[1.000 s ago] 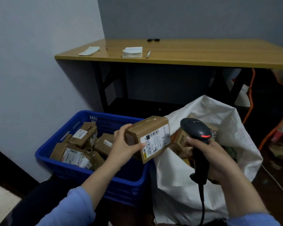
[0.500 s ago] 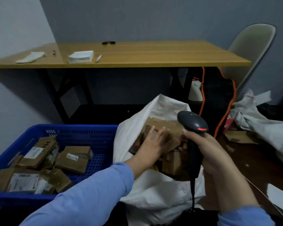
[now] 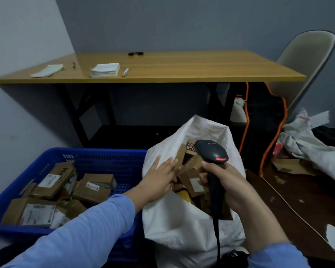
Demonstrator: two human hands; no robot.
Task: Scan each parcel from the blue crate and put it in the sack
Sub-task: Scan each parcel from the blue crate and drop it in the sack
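Observation:
A blue crate (image 3: 108, 157) at the lower left holds several brown cardboard parcels (image 3: 94, 187) with white labels. To its right stands a white sack (image 3: 182, 225), its mouth open, with brown parcels (image 3: 193, 187) inside. My left hand (image 3: 160, 177) hovers at the sack's left rim with straight, spread fingers and holds nothing. My right hand (image 3: 228, 183) grips the handle of a black barcode scanner (image 3: 211, 151) above the sack; a red light shows on its head, and its cable hangs down in front of the sack.
A wooden table (image 3: 182, 64) stands behind, with paper stacks (image 3: 104, 70), a pen and small black items on it. A beige chair (image 3: 306, 60) is at the right. Orange cable (image 3: 267, 151), crumpled sacks (image 3: 313, 147) and cardboard scraps lie on the dark floor at the right.
My left hand carried a scanned parcel from in front of the scanner into the sack and let it go. It is now drawing back towards the sack's left rim, empty.

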